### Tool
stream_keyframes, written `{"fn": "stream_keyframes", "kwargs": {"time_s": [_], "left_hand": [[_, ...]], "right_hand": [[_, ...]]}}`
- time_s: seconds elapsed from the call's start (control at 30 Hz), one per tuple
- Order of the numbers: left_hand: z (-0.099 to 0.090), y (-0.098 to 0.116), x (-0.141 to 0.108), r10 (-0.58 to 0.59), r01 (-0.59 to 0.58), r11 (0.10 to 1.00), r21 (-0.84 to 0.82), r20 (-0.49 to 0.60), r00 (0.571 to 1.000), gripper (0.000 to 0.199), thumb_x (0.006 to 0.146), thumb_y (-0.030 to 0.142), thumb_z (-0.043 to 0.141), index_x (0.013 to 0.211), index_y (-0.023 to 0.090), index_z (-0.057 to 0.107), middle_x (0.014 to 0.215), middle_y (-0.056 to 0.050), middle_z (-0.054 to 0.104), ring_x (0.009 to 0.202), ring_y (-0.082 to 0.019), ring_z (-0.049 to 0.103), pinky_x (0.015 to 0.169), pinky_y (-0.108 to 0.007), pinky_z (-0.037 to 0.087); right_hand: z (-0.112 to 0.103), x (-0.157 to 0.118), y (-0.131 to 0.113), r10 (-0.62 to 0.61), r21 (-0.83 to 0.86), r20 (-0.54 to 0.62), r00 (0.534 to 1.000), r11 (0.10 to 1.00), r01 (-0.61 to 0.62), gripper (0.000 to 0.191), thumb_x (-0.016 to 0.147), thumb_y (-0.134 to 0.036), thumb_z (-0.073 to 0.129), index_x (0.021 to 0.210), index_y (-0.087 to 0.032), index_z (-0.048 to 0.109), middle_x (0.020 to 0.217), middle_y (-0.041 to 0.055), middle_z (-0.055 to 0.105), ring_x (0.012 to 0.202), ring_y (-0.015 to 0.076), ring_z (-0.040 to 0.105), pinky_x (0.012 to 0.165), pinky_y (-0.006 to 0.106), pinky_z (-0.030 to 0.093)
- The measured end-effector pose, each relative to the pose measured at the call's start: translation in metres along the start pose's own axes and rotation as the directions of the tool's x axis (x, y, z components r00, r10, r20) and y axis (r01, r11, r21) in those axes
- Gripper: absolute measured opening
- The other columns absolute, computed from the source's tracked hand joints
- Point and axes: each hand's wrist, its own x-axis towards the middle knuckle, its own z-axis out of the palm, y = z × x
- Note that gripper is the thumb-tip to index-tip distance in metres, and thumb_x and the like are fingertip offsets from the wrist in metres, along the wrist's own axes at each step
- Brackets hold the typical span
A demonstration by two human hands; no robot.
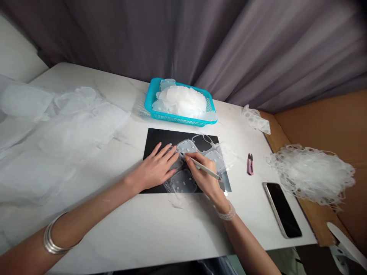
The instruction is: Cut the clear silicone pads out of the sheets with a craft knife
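Note:
My left hand (159,166) lies flat with its fingers spread, pressing on a translucent plastic sheet of rounded pieces (183,182). Under the sheet is a black mat (155,139). In my right hand (207,180) is a slim, pale, pen-like tool (205,168), gripped between thumb and fingers. Its dark tip touches or nearly touches the sheet beside my left fingertips; the exact contact is too small to tell. The rounded pieces have small holes or dots, and one outline in the sheet's upper part frames bare black mat.
Behind the mat stands a blue basket (179,120) heaped with translucent pieces. Cloudy plastic sheets (65,133) cover the table's left. To the right are pink thread snips (250,166), a phone (282,210), a perforated scrap (256,119) and a tangled pile of plastic offcuts (315,173).

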Motion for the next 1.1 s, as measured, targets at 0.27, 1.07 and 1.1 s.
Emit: {"fn": "stream_keyframes", "kwargs": {"time_s": [0.27,1.07,1.1], "left_hand": [[-0.003,0.006,-0.002,-0.011,0.012,0.998,0.062,-0.013,1.0,0.053,0.105,0.038,0.029,0.146,0.01,0.045,0.153,-0.02,0.044,0.144,-0.036,0.038,0.119,-0.063,0.022],[0.005,0.01,-0.002,0.021,-0.027,0.997,-0.076,-0.075,0.997,0.051,0.099,0.023,0.037,0.141,-0.003,0.048,0.148,-0.026,0.048,0.142,-0.035,0.041,0.118,-0.045,0.03],[0.005,0.01,-0.001,0.017,-0.023,0.996,-0.084,-0.078,0.997,0.051,0.098,0.023,0.038,0.14,-0.002,0.049,0.147,-0.025,0.049,0.141,-0.035,0.042,0.118,-0.045,0.03]], "right_hand": [[0.003,0.002,-0.008,-0.089,-0.13,0.018,0.996,0.987,0.091,0.017,0.097,-0.026,0.054,0.096,-0.021,0.07,0.082,0.0024,0.074,0.065,0.0158,0.065,0.062,0.028,0.045],[0.017,0.01,0.014,-0.391,-0.384,0.171,0.904,0.819,0.426,0.032,0.101,-0.016,0.04,0.123,-0.016,0.063,0.125,0.0154,0.066,0.115,0.0275,0.058,0.101,0.045,0.05],[0.015,0.012,0.014,-0.393,-0.388,0.194,0.899,0.811,0.438,0.033,0.101,-0.015,0.04,0.125,-0.015,0.063,0.124,0.0155,0.068,0.114,0.0274,0.058,0.102,0.044,0.05]]}}
